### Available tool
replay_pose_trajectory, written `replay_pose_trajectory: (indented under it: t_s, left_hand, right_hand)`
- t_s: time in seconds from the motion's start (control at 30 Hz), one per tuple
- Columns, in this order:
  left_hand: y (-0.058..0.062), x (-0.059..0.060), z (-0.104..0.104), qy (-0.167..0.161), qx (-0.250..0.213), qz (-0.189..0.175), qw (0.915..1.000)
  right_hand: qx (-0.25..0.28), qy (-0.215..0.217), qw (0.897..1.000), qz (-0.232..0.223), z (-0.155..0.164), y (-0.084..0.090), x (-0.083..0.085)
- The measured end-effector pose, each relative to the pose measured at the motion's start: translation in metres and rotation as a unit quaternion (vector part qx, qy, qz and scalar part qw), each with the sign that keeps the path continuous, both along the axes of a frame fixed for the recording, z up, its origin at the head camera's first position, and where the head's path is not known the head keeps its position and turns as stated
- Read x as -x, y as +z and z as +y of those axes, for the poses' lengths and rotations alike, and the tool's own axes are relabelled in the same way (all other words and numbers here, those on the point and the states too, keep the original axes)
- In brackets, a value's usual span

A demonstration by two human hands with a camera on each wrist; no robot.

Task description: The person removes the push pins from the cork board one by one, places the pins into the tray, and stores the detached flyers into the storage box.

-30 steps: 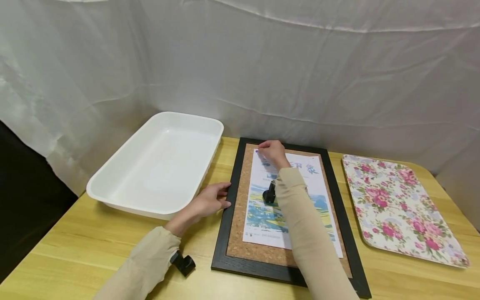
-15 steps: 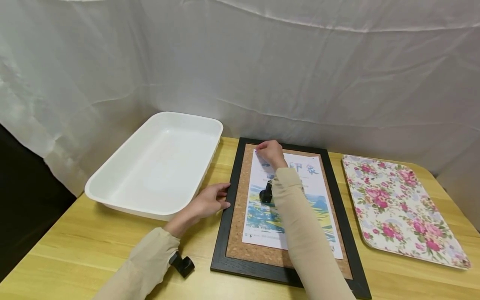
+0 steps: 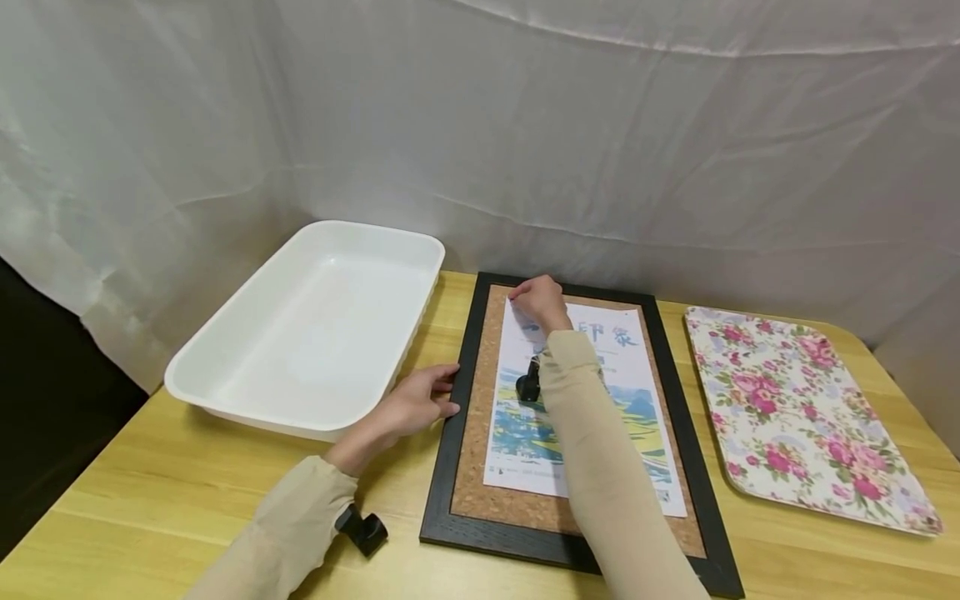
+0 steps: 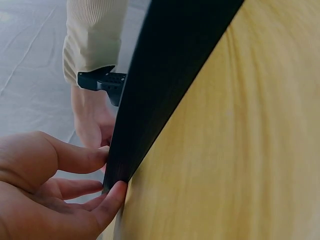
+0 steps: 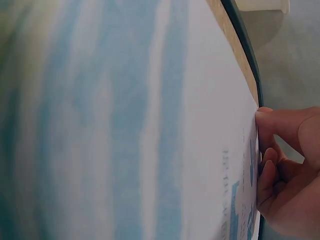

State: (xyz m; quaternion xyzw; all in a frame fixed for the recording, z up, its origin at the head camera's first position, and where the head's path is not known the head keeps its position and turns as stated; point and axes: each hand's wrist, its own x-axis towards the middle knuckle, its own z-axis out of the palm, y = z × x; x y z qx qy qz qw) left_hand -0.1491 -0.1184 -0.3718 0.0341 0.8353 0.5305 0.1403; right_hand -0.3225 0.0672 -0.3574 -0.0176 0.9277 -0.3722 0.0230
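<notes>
A cork board with a black frame [image 3: 438, 500] lies on the table, and a printed white poster [image 3: 517, 450] covers much of its cork. My left hand [image 3: 412, 402] rests on the table side with thumb and fingertips touching the frame's left edge; the left wrist view shows the same fingertips against the black rim. At the poster's top left corner my right hand [image 3: 543, 303] has its fingers curled and pinches a small purple pushpin, now covered by the fingertips. In the right wrist view, thumb and fingertips [image 5: 267, 119] meet the corner. A small dark dot marks the poster's top right corner.
Left of the board stands a deep white tub [image 3: 300, 350], close beside my left forearm. A flower-patterned tray [image 3: 810, 417] lies to the right. Behind the wooden table [image 3: 187, 500] hangs a grey cloth [image 3: 600, 150].
My right hand has shifted slightly left along the top of the poster, its fingertips still at the corner. The purple dot seen there earlier is now hidden. My left hand stays put.
</notes>
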Motion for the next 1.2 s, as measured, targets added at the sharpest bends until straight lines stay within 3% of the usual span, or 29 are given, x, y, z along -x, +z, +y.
replay_pose_trajectory:
  t_s: [0.5,1.2]
  left_hand:
    - [0.0,0.0021,0.0015,-0.001,0.001,0.001,1.0]
    - [-0.0003,0.0041,0.0003,0.004,-0.003,0.0,1.0]
  right_hand:
    - [0.012,-0.011,1.0,-0.015,0.0007,-0.0005,0.0025]
    - [0.022,0.009,1.0,-0.013,-0.0002,-0.0072,0.0083]
